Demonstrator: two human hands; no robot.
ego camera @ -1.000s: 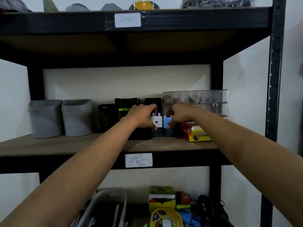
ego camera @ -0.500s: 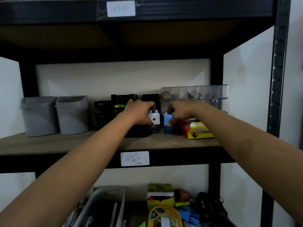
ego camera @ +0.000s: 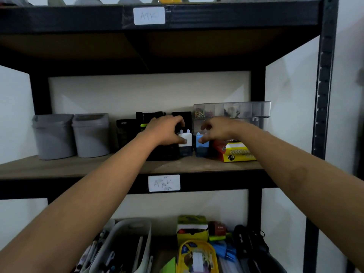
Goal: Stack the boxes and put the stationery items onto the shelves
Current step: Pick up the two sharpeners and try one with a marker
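Two hands up on the middle shelf (ego camera: 78, 166): left hand (ego camera: 163, 131) curls round the smooth white sharpener (ego camera: 185, 139), thumb on its face; right hand (ego camera: 218, 129) pinches the blue sharpener (ego camera: 201, 148) just beside. Right of those fingers, a yellow carton (ego camera: 238, 152); behind, a clear compartment box (ego camera: 232, 112) holding clips. Far left, two grey bins (ego camera: 72, 134).

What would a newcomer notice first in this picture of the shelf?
Two bare arms reach to the middle shelf, where the left hand grips a small white item and the right hand touches a blue one beside it. Two grey bins stand at the left.
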